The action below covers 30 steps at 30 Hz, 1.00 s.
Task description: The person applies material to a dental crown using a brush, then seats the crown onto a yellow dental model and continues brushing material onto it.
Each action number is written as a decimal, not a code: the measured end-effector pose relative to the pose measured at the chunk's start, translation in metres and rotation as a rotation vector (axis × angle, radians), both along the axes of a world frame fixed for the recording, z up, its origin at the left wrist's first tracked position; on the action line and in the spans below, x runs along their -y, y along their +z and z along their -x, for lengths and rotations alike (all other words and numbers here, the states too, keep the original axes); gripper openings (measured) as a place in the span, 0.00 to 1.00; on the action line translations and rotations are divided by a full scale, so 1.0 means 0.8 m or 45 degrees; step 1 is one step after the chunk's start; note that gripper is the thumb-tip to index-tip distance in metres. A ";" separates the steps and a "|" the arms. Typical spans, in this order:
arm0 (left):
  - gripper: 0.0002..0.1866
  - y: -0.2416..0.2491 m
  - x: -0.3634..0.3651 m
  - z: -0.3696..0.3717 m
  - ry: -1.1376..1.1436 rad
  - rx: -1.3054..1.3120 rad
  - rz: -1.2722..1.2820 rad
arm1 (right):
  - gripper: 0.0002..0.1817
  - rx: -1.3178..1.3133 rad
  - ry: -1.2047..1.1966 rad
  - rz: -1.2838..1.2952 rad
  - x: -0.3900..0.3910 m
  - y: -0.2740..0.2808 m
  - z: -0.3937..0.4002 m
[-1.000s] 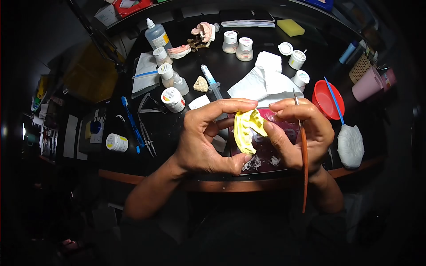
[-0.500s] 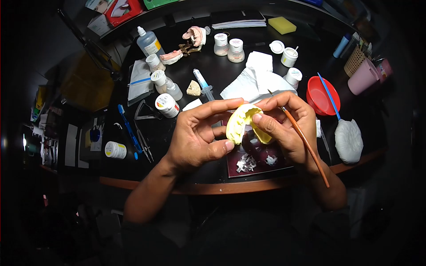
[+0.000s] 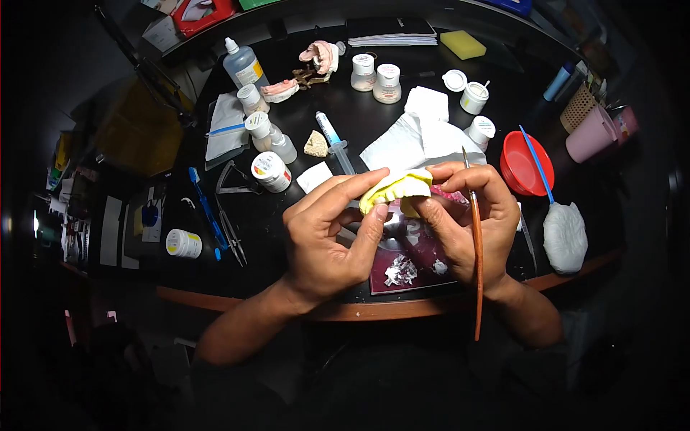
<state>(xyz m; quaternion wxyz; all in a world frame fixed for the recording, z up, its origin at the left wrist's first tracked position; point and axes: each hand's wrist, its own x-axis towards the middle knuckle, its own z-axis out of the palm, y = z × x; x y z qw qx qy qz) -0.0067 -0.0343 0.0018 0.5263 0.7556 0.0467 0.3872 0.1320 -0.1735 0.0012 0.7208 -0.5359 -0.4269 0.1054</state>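
Note:
A yellow, arch-shaped dental cast (image 3: pixel 397 188) with tooth forms along its edge is held up between my two hands. My left hand (image 3: pixel 325 233) pinches its left end with thumb and fingers. At the cast's right end, my right hand (image 3: pixel 483 233) grips it between thumb and fingers. A thin brush (image 3: pixel 479 266) with a reddish-brown handle is tucked in my right hand too, tip upward. Below the cast lies a dark red tile (image 3: pixel 384 285) with white crumpled bits (image 3: pixel 401 270) on it.
A red bowl (image 3: pixel 512 172) and a white pad (image 3: pixel 564 241) lie to the right. White tissues (image 3: pixel 395 147), a syringe (image 3: pixel 329 129) and a pink-and-white denture model (image 3: pixel 320 57) are behind. Several jars, including a white one (image 3: pixel 271 171), stand left, near tweezers (image 3: pixel 231 233) and a blue toothbrush (image 3: pixel 205 208).
The cast has been turned from upright to nearly level, so its row of teeth now faces me. The brush has swung to nearly vertical in my right hand.

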 end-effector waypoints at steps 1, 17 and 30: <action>0.19 0.002 0.000 -0.001 0.098 0.051 -0.190 | 0.14 -0.032 0.006 0.007 0.001 0.000 0.002; 0.19 0.010 -0.010 0.003 0.164 0.241 -0.684 | 0.15 0.101 0.061 0.051 0.005 -0.004 0.001; 0.18 0.009 -0.019 0.006 -0.331 -0.085 0.566 | 0.12 0.260 0.062 0.202 0.009 0.012 0.000</action>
